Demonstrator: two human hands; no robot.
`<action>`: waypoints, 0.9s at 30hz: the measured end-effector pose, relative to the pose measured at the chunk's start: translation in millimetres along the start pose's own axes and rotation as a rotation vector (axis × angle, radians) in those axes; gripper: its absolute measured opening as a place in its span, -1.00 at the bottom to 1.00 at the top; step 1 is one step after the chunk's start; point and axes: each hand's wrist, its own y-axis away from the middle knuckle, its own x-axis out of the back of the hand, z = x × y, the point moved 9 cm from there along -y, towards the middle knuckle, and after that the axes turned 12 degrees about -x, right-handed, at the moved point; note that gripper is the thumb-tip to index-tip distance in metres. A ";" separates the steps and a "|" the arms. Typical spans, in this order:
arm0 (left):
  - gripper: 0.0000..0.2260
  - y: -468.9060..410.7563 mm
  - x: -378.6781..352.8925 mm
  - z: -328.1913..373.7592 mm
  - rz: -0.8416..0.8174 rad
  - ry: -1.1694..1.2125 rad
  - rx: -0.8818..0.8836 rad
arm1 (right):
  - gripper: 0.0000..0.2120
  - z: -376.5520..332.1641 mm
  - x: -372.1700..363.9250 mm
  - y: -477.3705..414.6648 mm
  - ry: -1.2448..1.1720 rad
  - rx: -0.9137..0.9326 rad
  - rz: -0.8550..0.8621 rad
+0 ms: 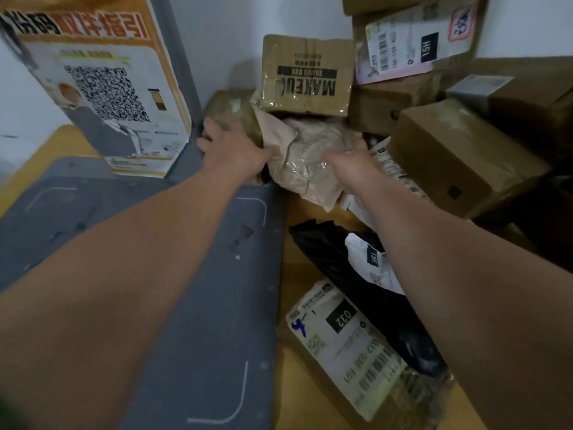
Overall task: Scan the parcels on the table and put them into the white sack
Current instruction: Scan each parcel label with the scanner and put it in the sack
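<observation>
Both grips are reaching for the crinkly beige plastic-bag parcel (310,162), at the back of the yellow desk (310,408), by the brown cardboard MAKEUP box (307,76). Left grip (231,145) is lying spread, fingers straight, on its left edge. Right grip (352,161) is touching its right side; can't tell if curled. Prob. light, squishy, slippy: hold both sides.

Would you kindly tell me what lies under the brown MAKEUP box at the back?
The MAKEUP box seems to rest on a crumpled beige parcel, which the right hand touches, and a taped brown parcel under the left hand. Anything further beneath is covered.
</observation>
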 end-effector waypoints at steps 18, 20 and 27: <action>-0.26 -21.6 -4.1 7.9 0.151 0.244 0.048 | -0.45 10.9 -6.4 -63.0 -0.490 -0.111 -0.117; -0.22 -24.7 -6.3 8.6 0.131 0.209 0.010 | -0.44 12.2 0.3 -66.8 -0.486 -0.106 -0.091; -0.25 -13.6 -2.7 15.5 0.130 0.128 -0.031 | -0.48 11.1 4.1 -61.8 -0.532 -0.060 -0.112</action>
